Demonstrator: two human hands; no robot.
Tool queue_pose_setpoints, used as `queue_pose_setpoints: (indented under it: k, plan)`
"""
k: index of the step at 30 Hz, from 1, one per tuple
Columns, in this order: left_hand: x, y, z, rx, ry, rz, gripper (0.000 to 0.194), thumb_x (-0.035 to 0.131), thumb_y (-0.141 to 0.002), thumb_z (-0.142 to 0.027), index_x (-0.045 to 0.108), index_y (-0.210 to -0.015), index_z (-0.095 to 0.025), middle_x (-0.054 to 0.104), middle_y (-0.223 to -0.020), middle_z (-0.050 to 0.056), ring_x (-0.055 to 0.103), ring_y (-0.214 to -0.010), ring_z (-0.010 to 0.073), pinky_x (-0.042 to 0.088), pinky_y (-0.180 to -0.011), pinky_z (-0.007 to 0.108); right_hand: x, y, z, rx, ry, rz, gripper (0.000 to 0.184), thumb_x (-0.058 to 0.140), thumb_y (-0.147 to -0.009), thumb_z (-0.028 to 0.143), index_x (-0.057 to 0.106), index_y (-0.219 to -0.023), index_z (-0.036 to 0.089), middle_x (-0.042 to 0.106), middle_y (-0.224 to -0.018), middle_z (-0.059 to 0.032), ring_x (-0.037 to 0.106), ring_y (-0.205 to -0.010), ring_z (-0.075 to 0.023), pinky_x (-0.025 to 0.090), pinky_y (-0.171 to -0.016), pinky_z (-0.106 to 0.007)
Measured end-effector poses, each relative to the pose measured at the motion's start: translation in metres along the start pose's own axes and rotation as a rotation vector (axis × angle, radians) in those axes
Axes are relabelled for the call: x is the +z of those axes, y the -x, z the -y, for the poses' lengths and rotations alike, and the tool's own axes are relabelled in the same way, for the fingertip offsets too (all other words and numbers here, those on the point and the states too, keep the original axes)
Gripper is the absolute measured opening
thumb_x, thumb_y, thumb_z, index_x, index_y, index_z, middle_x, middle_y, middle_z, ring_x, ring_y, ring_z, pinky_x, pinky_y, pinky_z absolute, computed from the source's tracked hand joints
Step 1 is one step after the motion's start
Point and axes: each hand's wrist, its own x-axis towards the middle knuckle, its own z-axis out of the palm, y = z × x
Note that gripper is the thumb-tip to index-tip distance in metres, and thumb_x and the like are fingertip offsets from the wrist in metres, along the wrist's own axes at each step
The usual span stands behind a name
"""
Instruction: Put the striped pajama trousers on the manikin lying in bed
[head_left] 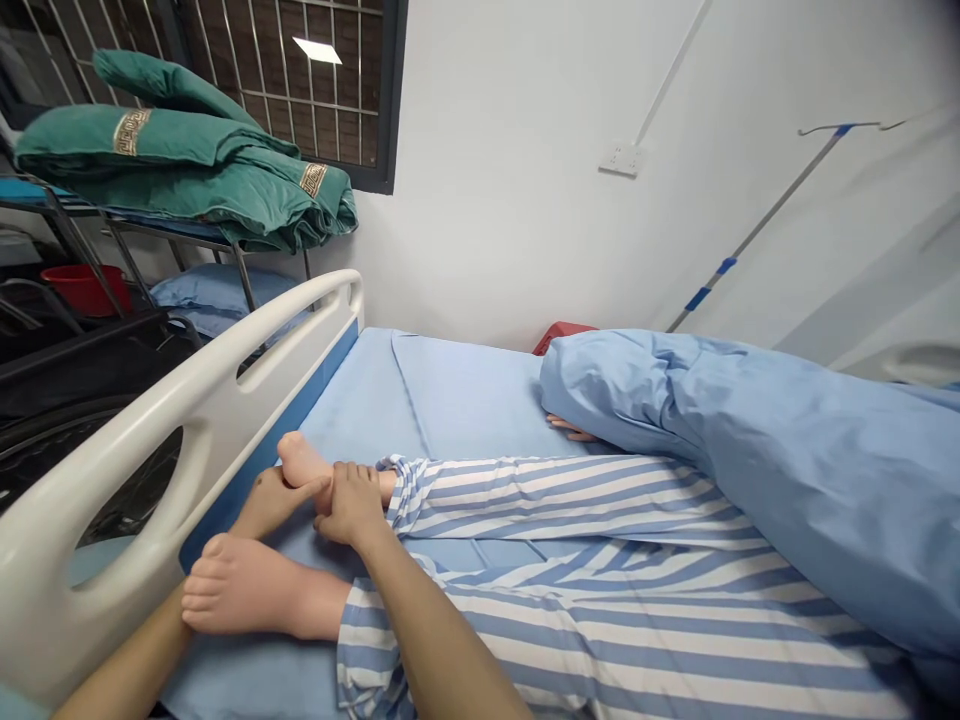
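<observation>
"Where are the hands?"

"Around the far foot (301, 462). The left hand (274, 503) cups it from below, fingers stretched across; the right hand (352, 505) curls firmly over the ankle."

"What's in the way?"

"The near foot (240, 590) lies at six o'clock, and the white bed rail (172, 400) runs close at nine."

"Room to move?"

"Some: blue bed sheet (465, 400) stretches toward one o'clock, up to a bunched blue quilt (750, 450)."

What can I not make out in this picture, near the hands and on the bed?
Head view:
- Far foot: ankle hidden by the right hand.
- Left hand: wrist hidden by the near foot.
- Red object: mostly hidden by the blue blanket, kind unclear.
- Left forearm and right forearm: cut off by the bottom edge.
</observation>
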Motion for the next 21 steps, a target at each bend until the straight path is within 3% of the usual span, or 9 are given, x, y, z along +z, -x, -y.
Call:
queue_pose_setpoints:
  k: [6, 9, 16, 21]
  plan:
    - [0.036, 0.002, 0.010, 0.009, 0.438, -0.167, 0.038, 0.067, -0.057, -0.048, 0.056, -0.074, -0.015, 0.064, -0.074, 0.007, 0.056, -0.065, 0.0190, 0.046, -0.055, 0.028, 0.005, 0.000, -0.001, 0.011, 0.012, -0.004, 0.057, 0.066, -0.055, 0.040, 0.045, -0.103, 0.016, 0.055, -0.101, -0.0102, 0.048, -0.094, -0.0260, 0.030, -0.088, -0.040]
    - [0.046, 0.001, 0.015, -0.007, 0.529, -0.187, 0.034, 0.068, -0.057, -0.045, 0.056, -0.074, -0.018, 0.064, -0.075, 0.007, 0.057, -0.067, 0.0193, 0.047, -0.056, 0.029, 0.008, -0.002, -0.002, 0.021, 0.022, -0.015, 0.060, 0.066, -0.054, 0.042, 0.045, -0.104, 0.016, 0.055, -0.101, -0.0101, 0.049, -0.094, -0.0260, 0.030, -0.088, -0.040]
    - [0.029, 0.005, 0.006, -0.039, 0.226, -0.084, 0.040, 0.063, -0.060, -0.052, 0.050, -0.054, -0.015, 0.055, -0.052, 0.003, 0.048, -0.053, 0.0140, 0.038, -0.049, 0.025, 0.004, -0.001, -0.001, 0.022, 0.031, 0.004, 0.057, 0.066, -0.057, 0.041, 0.045, -0.104, 0.016, 0.055, -0.103, -0.0104, 0.049, -0.095, -0.0260, 0.031, -0.089, -0.040]
    - [0.006, 0.004, 0.002, 0.016, -0.058, -0.008, 0.043, 0.059, -0.059, -0.058, 0.050, -0.049, -0.017, 0.055, -0.050, 0.007, 0.052, -0.058, 0.0194, 0.036, -0.053, 0.028, 0.000, 0.000, 0.001, 0.024, 0.014, 0.032, 0.059, 0.067, -0.057, 0.041, 0.045, -0.106, 0.016, 0.055, -0.104, -0.0104, 0.048, -0.098, -0.0264, 0.030, -0.090, -0.041]
